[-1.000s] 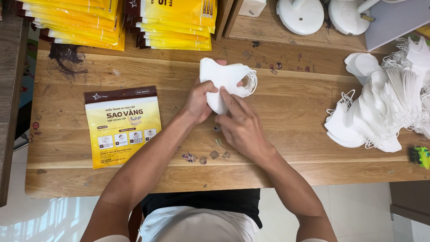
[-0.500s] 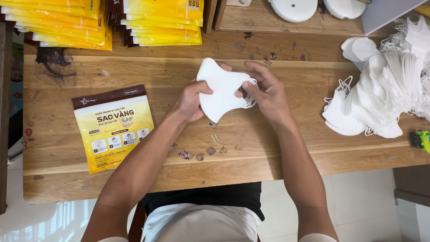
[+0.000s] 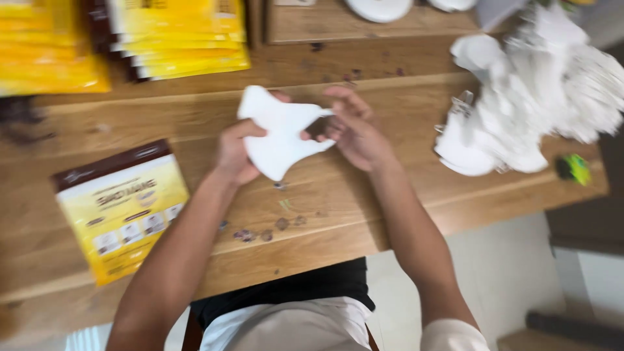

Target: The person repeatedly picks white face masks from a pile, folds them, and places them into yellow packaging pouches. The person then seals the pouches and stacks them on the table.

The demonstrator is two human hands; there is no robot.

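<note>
A white face mask (image 3: 279,133) is held flat above the wooden table (image 3: 364,195), between both hands. My left hand (image 3: 235,153) grips its left edge, thumb on top. My right hand (image 3: 354,130) pinches its right edge, fingers curled around the side. A yellow and brown flat pouch (image 3: 120,211) lies on the table left of my left forearm. A heap of white masks (image 3: 533,97) with ear loops sits at the right, beyond my right hand. The picture is blurred by motion.
Stacks of yellow pouches (image 3: 179,36) and another stack (image 3: 45,55) lie along the far side. White round objects (image 3: 380,8) sit on a raised wooden board at the back. A small green thing (image 3: 575,168) lies near the right edge. Dark specks dot the front of the table.
The mask has gone from bunched up to spread flat between both hands. My right hand moved from under it to its right edge. The view shifted, pushing everything left and up.
</note>
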